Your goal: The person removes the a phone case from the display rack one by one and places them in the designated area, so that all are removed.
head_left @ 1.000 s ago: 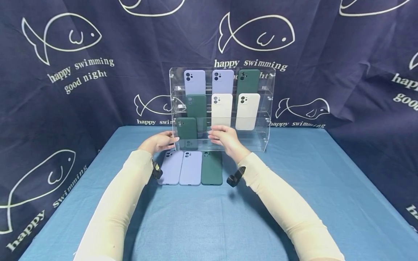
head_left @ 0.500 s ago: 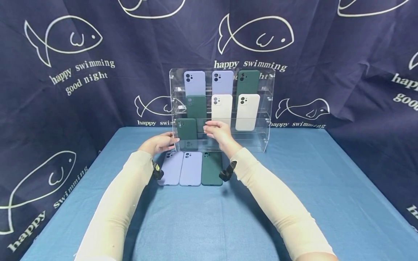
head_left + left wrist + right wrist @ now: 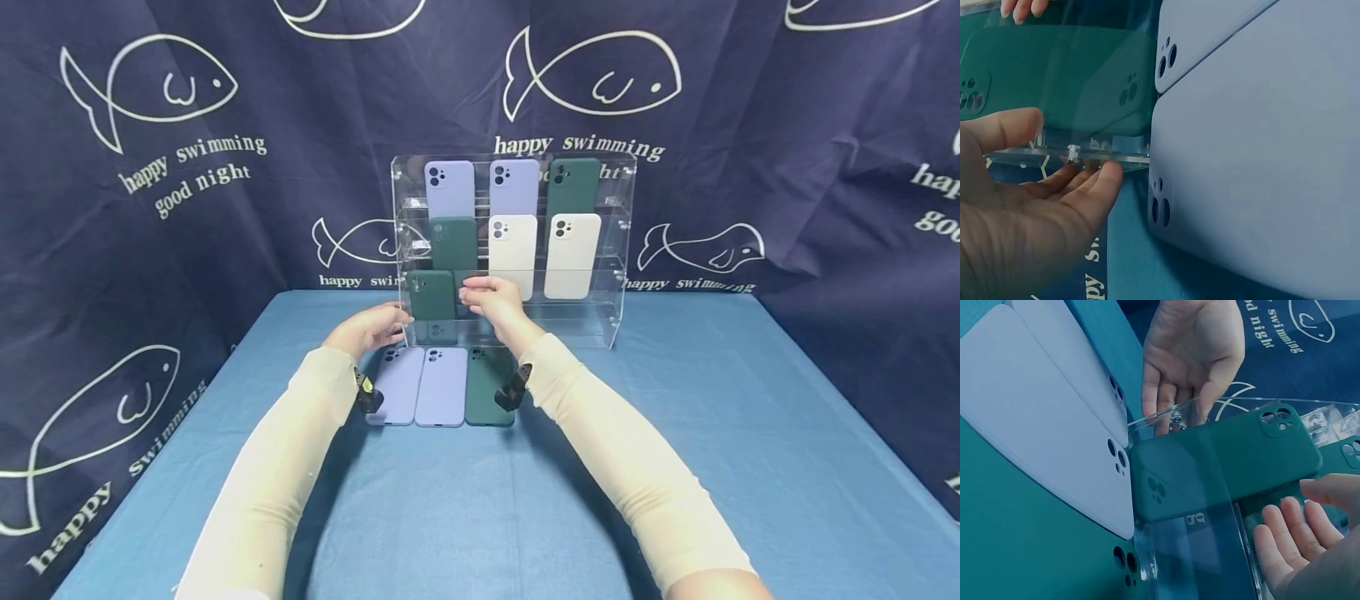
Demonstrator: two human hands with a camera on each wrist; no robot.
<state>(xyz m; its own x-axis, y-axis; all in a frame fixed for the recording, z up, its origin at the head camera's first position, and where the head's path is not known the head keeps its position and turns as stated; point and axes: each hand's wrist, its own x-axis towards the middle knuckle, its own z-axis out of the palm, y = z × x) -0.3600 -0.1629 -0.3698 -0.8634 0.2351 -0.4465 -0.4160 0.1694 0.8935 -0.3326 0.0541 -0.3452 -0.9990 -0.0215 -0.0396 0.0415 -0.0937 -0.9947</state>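
Note:
A clear acrylic display stand [image 3: 581, 323] with tiers stands at the back of the table. My left hand [image 3: 372, 327] grips its left side panel near the bottom, with the thumb on one face and fingers on the other. In the lowest tier at the left leans a dark green phone case [image 3: 431, 296]. My right hand [image 3: 498, 304] is just right of that case, fingers loosely bent and holding nothing; in the right wrist view its thumb [image 3: 1329, 487] is close to the case's edge. Behind it stands another green case [image 3: 453, 242].
Two white cases [image 3: 572, 254] occupy the middle and right of the stand. Lilac cases [image 3: 450, 187] and a green case [image 3: 573, 185] fill the top row. Two lilac cases [image 3: 441, 387] and one green case [image 3: 487, 387] lie flat before the stand on the blue cloth [image 3: 450, 500].
My right hand has moved left, from in front of the middle white case to beside the lowest green case. The left hand has stayed at the stand's side.

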